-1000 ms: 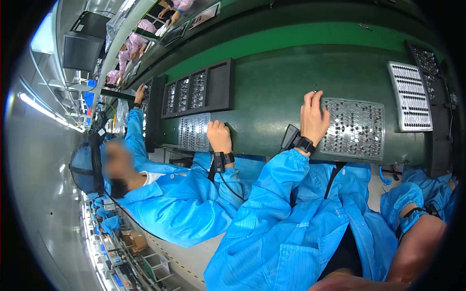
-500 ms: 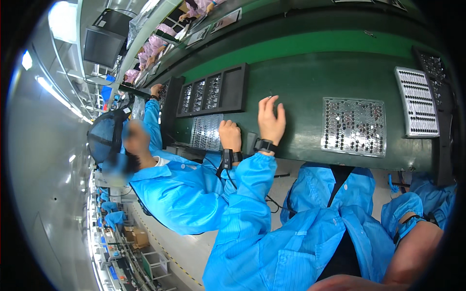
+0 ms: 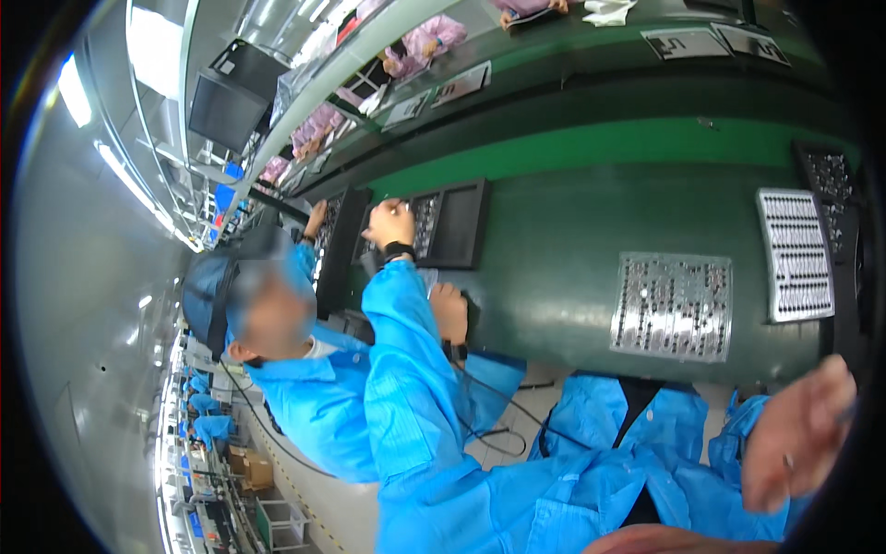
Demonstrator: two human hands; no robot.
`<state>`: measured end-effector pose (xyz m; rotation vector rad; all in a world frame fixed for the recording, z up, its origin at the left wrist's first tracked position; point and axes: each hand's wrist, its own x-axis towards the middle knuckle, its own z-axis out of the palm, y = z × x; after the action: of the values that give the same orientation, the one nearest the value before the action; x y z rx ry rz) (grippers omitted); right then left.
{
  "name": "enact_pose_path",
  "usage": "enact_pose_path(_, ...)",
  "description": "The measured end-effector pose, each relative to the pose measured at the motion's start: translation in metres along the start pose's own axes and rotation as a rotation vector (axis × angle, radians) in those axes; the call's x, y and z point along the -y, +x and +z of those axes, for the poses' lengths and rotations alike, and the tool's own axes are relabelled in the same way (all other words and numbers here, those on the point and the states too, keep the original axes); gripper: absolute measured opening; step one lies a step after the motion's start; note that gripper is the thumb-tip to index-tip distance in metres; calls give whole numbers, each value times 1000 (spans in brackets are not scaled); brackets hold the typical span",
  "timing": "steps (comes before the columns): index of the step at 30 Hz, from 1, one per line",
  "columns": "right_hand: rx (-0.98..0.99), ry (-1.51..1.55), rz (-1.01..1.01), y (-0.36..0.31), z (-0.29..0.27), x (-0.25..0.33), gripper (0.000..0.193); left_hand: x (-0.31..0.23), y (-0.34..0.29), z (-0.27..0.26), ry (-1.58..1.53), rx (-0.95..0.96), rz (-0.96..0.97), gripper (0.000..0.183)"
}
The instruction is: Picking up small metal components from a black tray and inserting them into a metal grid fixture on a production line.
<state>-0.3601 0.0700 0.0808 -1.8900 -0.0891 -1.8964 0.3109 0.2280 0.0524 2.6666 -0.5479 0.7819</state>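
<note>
The left hand [image 3: 391,224] rests fingers-curled on the black tray [image 3: 450,224]; right hand [image 3: 798,434] blurred, grip apparently open.

A silver panel of small parts [image 3: 671,305] lies right of centre on the green bench surface [image 3: 554,249]. A white gridded tray [image 3: 794,254] sits just beside it, further right. A co-worker in a blue coat and cap [image 3: 305,388] fills the left centre. A dark monitor [image 3: 226,111] hangs at the upper left, people in pink coats [image 3: 420,42] sit along the top, and cardboard boxes [image 3: 249,466] stand at the lower left.
</note>
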Motion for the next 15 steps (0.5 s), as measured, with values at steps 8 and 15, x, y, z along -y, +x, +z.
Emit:
enact_pose_path(8,30,-111,479,-21,53,-50,13,47,56,-24,251,57,-269,23)
enact_pose_path(15,26,-105,537,-30,47,-71,13,43,46,-18,310,85,-217,23)
